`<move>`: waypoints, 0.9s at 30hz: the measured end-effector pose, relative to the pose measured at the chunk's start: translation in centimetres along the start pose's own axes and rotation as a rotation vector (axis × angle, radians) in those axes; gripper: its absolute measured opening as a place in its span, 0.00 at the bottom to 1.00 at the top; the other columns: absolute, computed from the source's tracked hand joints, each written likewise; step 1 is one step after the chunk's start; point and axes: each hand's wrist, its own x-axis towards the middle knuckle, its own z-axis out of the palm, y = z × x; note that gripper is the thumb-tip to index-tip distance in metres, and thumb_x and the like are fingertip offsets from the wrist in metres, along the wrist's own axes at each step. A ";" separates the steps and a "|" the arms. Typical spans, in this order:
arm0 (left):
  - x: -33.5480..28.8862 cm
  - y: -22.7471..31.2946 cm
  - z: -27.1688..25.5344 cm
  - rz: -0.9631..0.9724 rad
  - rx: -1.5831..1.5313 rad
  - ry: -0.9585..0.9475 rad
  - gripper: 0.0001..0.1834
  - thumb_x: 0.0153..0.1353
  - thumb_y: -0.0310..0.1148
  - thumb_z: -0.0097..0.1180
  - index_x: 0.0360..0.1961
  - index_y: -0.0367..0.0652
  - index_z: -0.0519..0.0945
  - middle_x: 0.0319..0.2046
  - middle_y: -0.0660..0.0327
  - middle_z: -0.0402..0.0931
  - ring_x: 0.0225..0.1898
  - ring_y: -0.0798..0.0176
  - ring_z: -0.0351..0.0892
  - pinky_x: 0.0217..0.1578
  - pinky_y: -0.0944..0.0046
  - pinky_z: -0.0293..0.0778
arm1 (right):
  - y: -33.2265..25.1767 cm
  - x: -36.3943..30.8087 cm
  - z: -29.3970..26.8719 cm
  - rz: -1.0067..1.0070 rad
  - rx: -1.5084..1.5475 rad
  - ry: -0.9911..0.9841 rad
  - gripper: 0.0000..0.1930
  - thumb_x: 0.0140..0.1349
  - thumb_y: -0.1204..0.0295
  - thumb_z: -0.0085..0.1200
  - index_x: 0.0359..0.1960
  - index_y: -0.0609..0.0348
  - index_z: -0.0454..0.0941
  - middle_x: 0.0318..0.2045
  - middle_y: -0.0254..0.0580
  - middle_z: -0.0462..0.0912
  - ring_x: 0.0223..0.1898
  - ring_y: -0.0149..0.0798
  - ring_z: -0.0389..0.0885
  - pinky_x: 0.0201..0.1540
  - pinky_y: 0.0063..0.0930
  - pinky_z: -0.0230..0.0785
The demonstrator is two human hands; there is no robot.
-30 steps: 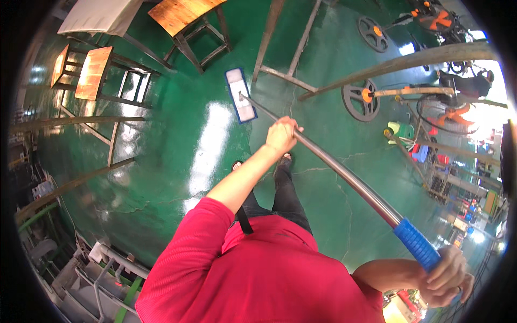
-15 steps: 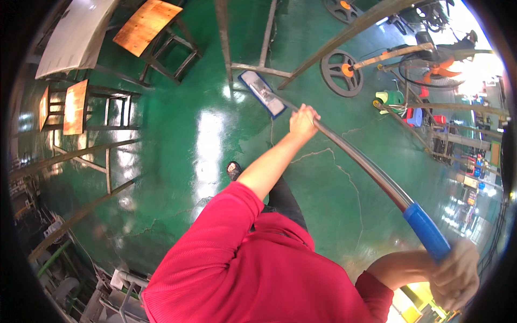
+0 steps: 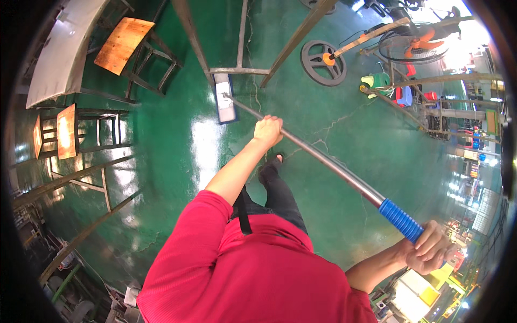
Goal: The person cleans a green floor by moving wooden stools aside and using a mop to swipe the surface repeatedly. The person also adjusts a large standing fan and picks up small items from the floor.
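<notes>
We see a long-handled mop (image 3: pixel 329 163), which slants from the right hand (image 3: pixel 429 247) down to the green floor (image 3: pixel 172 177). Its pole is of shiny, silvery metal, and at the upper end there is a ribbed blue grip (image 3: pixel 401 219). The mop head (image 3: pixel 224 106) is a narrow rectangle, whitish with a dark blue border; it lies flat on the floor, just beside the crossbar (image 3: pixel 239 70) of a frame. The left hand (image 3: pixel 268 131) is closed around the lower pole, while the right hand grasps the end of the blue grip. Any marking on the mop is too small for us to read.
</notes>
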 end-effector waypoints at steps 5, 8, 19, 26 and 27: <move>-0.6 2.5 2.5 -0.044 -0.038 0.256 0.08 0.46 0.37 0.52 0.21 0.43 0.75 0.26 0.58 0.74 0.34 0.57 0.73 0.32 0.57 0.71 | -1.0 1.1 -3.9 0.038 0.050 -0.091 0.06 0.46 0.81 0.44 0.18 0.54 0.65 0.03 0.25 0.62 0.05 0.19 0.60 0.09 0.09 0.58; -1.4 8.5 4.3 -0.060 -0.054 0.319 0.12 0.48 0.40 0.50 0.18 0.42 0.74 0.24 0.56 0.74 0.33 0.55 0.73 0.30 0.55 0.72 | -3.6 4.3 -8.4 0.088 0.260 -0.121 0.10 0.43 0.86 0.44 0.14 0.54 0.65 0.03 0.27 0.64 0.03 0.20 0.60 0.07 0.12 0.59; 10.2 26.9 11.3 0.184 -0.230 0.202 0.14 0.49 0.40 0.51 0.14 0.44 0.74 0.22 0.59 0.73 0.25 0.55 0.74 0.24 0.58 0.70 | -5.3 17.7 -23.4 0.190 0.692 -0.780 0.06 0.37 0.87 0.51 0.14 0.62 0.74 0.04 0.34 0.66 0.05 0.25 0.64 0.08 0.14 0.56; 26.0 23.6 8.7 -0.065 -0.198 0.335 0.14 0.47 0.43 0.50 0.16 0.45 0.73 0.25 0.59 0.74 0.30 0.52 0.74 0.28 0.55 0.70 | 3.9 20.2 -26.5 0.167 0.258 -0.820 0.07 0.42 0.79 0.56 0.23 0.51 0.76 0.09 0.29 0.69 0.12 0.26 0.68 0.18 0.16 0.58; 28.2 22.4 8.2 -0.082 -0.167 0.321 0.13 0.48 0.43 0.50 0.17 0.45 0.73 0.25 0.58 0.74 0.30 0.51 0.74 0.28 0.55 0.70 | 5.5 20.3 -26.5 0.171 0.223 -0.785 0.07 0.42 0.77 0.57 0.23 0.52 0.74 0.09 0.31 0.69 0.12 0.27 0.68 0.18 0.18 0.58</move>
